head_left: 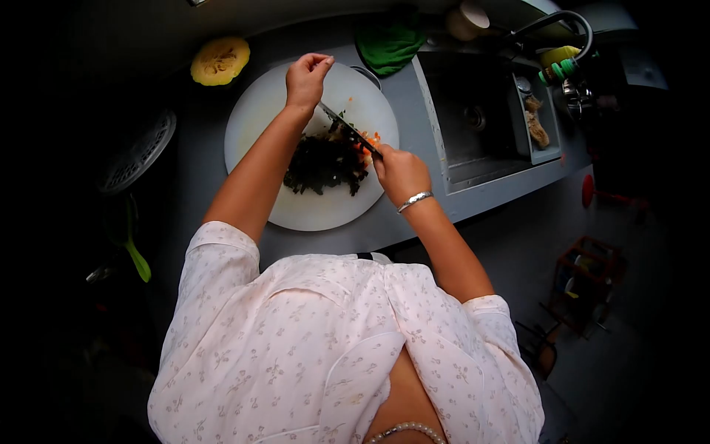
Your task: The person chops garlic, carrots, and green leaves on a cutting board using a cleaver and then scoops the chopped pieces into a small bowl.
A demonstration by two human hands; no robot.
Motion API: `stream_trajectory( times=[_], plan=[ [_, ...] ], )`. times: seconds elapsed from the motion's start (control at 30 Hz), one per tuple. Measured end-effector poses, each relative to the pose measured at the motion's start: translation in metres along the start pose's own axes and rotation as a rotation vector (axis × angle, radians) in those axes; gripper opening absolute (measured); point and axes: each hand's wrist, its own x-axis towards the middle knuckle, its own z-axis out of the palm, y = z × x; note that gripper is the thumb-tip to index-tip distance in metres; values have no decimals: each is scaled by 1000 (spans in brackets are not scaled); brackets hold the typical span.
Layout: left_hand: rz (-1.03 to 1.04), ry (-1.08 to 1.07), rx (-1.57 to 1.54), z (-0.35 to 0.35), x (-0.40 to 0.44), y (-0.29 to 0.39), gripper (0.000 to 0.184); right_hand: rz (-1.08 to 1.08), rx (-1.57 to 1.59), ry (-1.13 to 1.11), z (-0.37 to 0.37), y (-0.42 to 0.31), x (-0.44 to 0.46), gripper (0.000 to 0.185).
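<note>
A knife (350, 129) slants over the round white cutting board (325, 214), its handle in my right hand (403, 175), which is closed round it. Under and beside the blade lies a heap of chopped dark greens (325, 163), with small orange and white bits (368, 145) at its right edge. Above the far part of the board is my left hand (308, 77), near the knife's tip, with its fingers pinched together. Whether anything small is between those fingers is too small to tell.
A cut yellow squash (220, 61) lies beyond the board at left, a green cloth (389, 43) beyond it at right. The sink (473, 111) with its tap (573, 16) is at right. A grey colander (139, 154) stands at left.
</note>
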Motion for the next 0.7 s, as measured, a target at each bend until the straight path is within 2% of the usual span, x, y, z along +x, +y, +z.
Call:
stream_trajectory(
  times=[0.1, 0.17, 0.27, 0.37, 0.53, 0.63, 0.7],
  plan=[
    [-69, 7, -61, 3, -7, -10, 15, 24, -45, -44, 18, 6, 2, 10],
    [52, 95, 44, 5, -19, -3, 16, 35, -43, -36, 32, 11, -4, 10],
    [64, 123, 143, -1, -28, 5, 17, -29, -58, 33, 36, 18, -6, 11],
    [96, 108, 117, -3, -26, 11, 19, -78, 43, 57, 27, 20, -6, 11],
    [35, 84, 12, 2, 0, 8, 18, -39, 40, 44, -3, 7, 4, 12],
    [-28, 79, 19, 3, 0, -4, 17, 21, -79, -76, 6, 10, 13, 13],
    [-38, 134, 49, 4, -8, -8, 17, 14, -52, -45, 22, 17, 12, 13]
  ],
)
